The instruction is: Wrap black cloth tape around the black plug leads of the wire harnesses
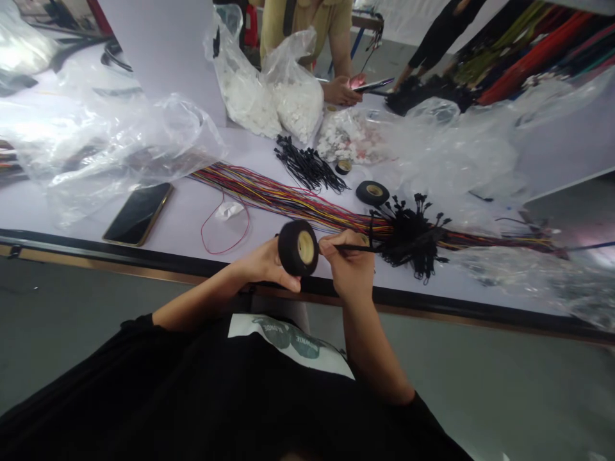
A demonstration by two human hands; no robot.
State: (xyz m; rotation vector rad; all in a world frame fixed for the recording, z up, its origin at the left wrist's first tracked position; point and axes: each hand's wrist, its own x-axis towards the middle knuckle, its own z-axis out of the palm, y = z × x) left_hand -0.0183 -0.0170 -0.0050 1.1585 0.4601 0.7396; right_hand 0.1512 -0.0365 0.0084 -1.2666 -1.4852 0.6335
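My left hand [269, 266] is closed on a roll of black tape [298, 248], whose pale core faces right. Just right of the roll, my right hand [353, 266] pinches a black taped cable [358, 248] that runs toward a heap of black connector leads [413, 237]. The cable's tip comes close to the roll; whether they touch I cannot tell. Behind both hands, a long bundle of coloured wires [259, 191] crosses the white table and passes by the heap.
A phone [138, 214] and a thin red wire loop [204, 234] lie left. Beyond the bundle are another tape roll [372, 192], a smaller roll [343, 167], black leads [307, 165] and bags of white connectors [298, 105]. A person [307, 25] stands opposite, holding a device.
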